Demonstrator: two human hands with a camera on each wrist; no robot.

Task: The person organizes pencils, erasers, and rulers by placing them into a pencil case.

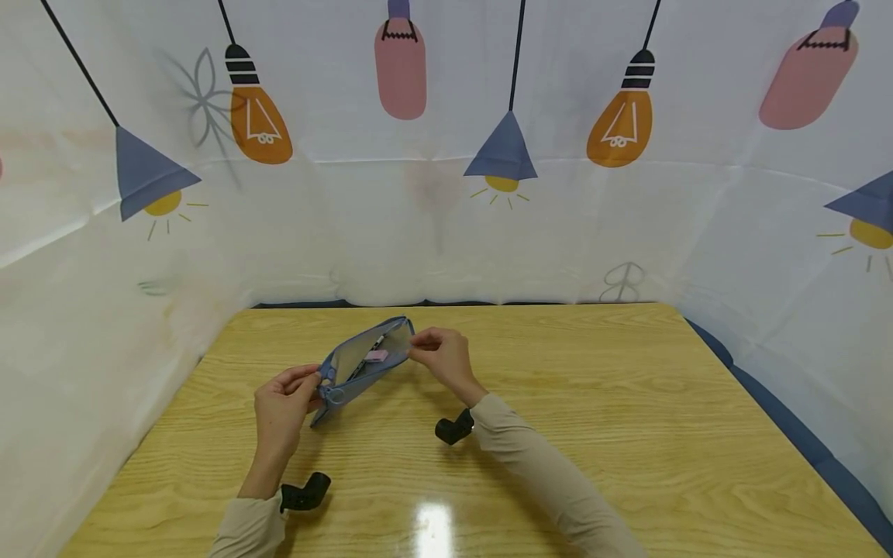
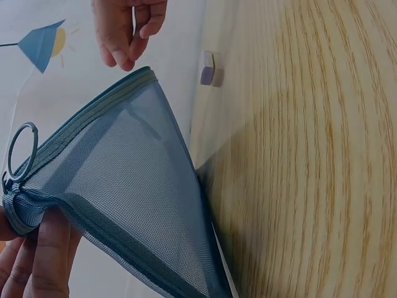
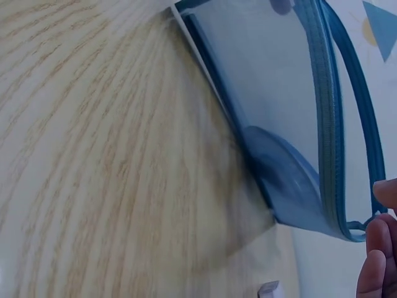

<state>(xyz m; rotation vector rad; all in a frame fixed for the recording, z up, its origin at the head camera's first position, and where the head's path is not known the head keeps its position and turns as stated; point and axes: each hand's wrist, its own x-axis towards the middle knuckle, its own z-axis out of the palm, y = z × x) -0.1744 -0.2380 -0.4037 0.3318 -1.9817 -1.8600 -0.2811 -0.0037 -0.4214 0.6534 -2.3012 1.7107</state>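
Observation:
A blue zip pouch with mesh sides point(image 1: 363, 380) stands tilted above the table, its top gaping. My left hand point(image 1: 281, 411) grips the near left end beside the zip's ring pull point(image 2: 23, 151). At the far right end, my right hand point(image 1: 446, 358) pinches the corner where the zip ends, between thumb and fingers point(image 3: 378, 245). Inside the pouch, the head view shows a dark pen point(image 1: 359, 367) and a small pink block point(image 1: 377, 356). A blurred rounded shape point(image 3: 282, 161) appears through the side in the right wrist view.
The wooden table point(image 1: 593, 387) lies under both hands. A small white-and-purple block point(image 2: 208, 68) rests on it beyond the pouch in the wrist views. White cloth printed with lamps point(image 1: 432, 232) hangs behind. Black wrist devices point(image 1: 307, 493) stick out from both sleeves.

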